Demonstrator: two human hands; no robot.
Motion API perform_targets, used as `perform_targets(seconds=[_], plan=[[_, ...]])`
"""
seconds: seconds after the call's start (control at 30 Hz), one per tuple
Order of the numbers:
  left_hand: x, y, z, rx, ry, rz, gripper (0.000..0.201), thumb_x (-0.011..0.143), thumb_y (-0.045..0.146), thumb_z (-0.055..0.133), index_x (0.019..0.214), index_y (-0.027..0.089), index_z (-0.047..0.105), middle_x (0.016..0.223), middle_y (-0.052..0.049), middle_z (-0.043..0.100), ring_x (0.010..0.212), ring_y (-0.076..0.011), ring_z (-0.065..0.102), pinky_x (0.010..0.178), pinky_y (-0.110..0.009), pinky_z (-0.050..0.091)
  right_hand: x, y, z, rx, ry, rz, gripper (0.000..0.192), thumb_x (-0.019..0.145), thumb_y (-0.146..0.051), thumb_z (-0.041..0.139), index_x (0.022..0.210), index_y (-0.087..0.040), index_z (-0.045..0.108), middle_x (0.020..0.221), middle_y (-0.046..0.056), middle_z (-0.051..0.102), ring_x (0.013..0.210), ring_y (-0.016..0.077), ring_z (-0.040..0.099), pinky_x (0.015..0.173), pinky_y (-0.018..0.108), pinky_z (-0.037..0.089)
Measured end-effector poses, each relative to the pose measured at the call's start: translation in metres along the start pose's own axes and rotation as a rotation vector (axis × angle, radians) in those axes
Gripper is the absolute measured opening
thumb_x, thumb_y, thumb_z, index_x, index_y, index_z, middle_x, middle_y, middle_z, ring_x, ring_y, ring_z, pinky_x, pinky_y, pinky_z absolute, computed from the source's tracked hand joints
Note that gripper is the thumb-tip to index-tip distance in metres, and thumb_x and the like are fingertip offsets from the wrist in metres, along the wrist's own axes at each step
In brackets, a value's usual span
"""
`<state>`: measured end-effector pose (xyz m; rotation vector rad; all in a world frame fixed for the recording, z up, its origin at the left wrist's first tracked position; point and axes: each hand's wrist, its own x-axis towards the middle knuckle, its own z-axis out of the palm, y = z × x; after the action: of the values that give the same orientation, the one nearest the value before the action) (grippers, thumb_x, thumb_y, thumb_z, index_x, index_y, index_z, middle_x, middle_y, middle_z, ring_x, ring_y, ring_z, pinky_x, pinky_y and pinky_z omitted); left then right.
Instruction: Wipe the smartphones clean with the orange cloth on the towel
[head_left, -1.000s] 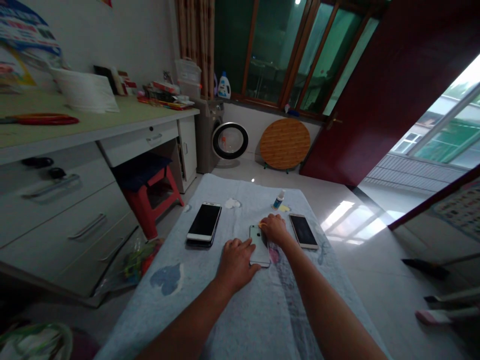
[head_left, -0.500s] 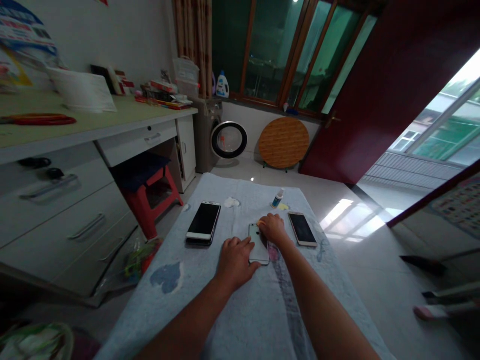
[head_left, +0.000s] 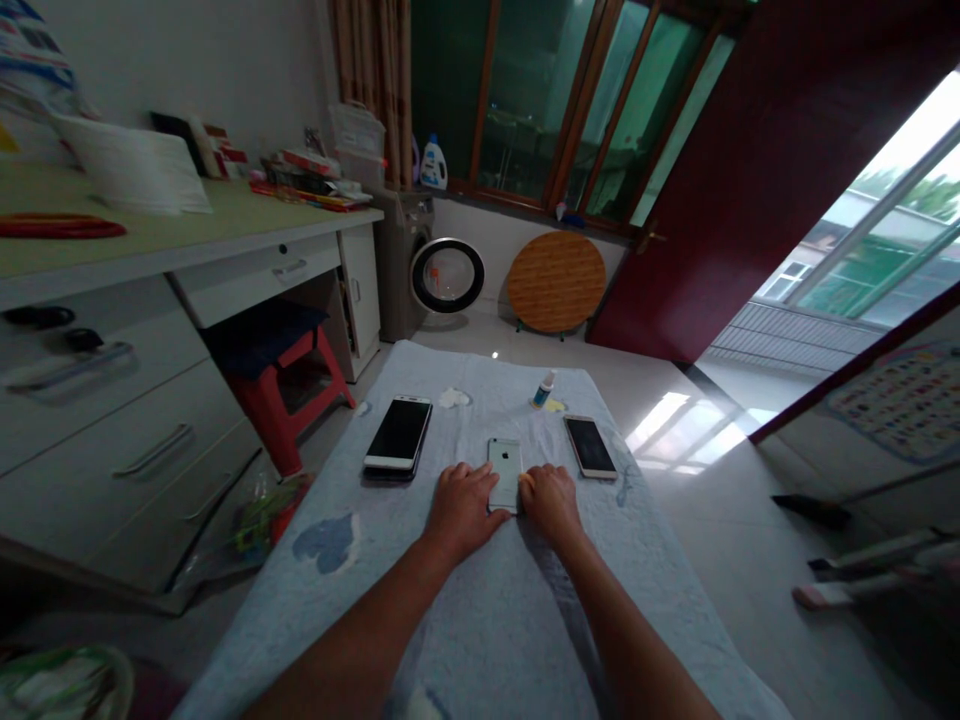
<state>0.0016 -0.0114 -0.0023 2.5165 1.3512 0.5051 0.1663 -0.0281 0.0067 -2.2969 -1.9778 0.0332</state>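
Observation:
A silver phone (head_left: 505, 468) lies back-up in the middle of a pale blue cloth (head_left: 480, 620) that covers a low table. My left hand (head_left: 461, 507) rests flat on the cloth and presses the phone's near left corner. Against its near right corner sits my right hand (head_left: 550, 500), fingers curled around a small yellow piece, barely visible. A black-screened phone (head_left: 399, 437) lies to the left, on top of another dark phone. A gold-edged phone (head_left: 590, 446) lies to the right.
A small blue-capped bottle (head_left: 544, 388) and a white wad (head_left: 453, 398) sit at the cloth's far end. A red stool (head_left: 279, 392) stands under a white desk (head_left: 180, 300) on the left. A washing machine (head_left: 427, 270) and a round wooden board (head_left: 556, 283) stand by the far wall.
My right hand has slid from the far end of the silver phone to its near right corner, uncovering most of the phone's back. The left hand stays at the near left corner.

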Motion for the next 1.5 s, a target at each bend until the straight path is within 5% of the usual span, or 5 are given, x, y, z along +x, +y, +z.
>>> perform_targets(seconds=[0.27,0.7,1.1,1.33,1.5], plan=[[0.0,0.0,0.002,-0.003,-0.005,0.008,0.046,0.077,0.047,0.069,0.117,0.024,0.061,0.133,-0.006,0.059,0.11,-0.0291,0.053,0.097,-0.045,0.036,-0.037,0.003,0.005,0.055,0.049,-0.006,0.023,0.091,-0.026,0.049,0.082,-0.017,0.069,0.086,0.009,0.067,0.083,0.0204,0.056,0.074,0.03,0.032],[0.001,-0.001,-0.003,0.002,-0.064,0.024,0.046,0.079,0.046,0.067,0.12,0.025,0.059,0.138,-0.006,0.054,0.115,-0.0294,0.051,0.099,-0.045,0.036,0.07,-0.002,0.007,-0.026,-0.013,0.042,0.032,0.097,-0.028,0.04,0.1,-0.014,0.068,0.103,0.014,0.066,0.096,0.0206,0.056,0.084,0.03,0.033],[0.001,-0.002,-0.002,-0.023,-0.042,0.018,0.044,0.077,0.043,0.07,0.117,0.026,0.061,0.134,-0.005,0.057,0.111,-0.0289,0.052,0.098,-0.046,0.035,0.103,-0.027,-0.001,-0.058,-0.164,-0.4,0.034,0.099,-0.036,0.039,0.109,-0.024,0.069,0.108,0.009,0.062,0.097,0.019,0.053,0.086,0.029,0.035],[0.0,-0.001,0.001,-0.02,0.008,0.005,0.05,0.075,0.044,0.073,0.118,0.024,0.056,0.123,-0.006,0.061,0.106,-0.0282,0.053,0.097,-0.045,0.035,0.089,-0.027,-0.006,-0.063,-0.118,-0.481,0.026,0.096,-0.037,0.046,0.107,-0.031,0.069,0.108,0.006,0.061,0.094,0.0199,0.05,0.082,0.03,0.036],[-0.001,0.001,0.003,-0.029,0.147,-0.111,0.072,0.069,0.048,0.075,0.127,0.019,0.042,0.123,-0.011,0.054,0.117,-0.0305,0.048,0.101,-0.047,0.033,0.053,-0.026,-0.01,-0.031,-0.103,-0.542,0.026,0.096,-0.032,0.046,0.105,-0.027,0.07,0.102,0.007,0.06,0.095,0.0199,0.048,0.084,0.03,0.034]])
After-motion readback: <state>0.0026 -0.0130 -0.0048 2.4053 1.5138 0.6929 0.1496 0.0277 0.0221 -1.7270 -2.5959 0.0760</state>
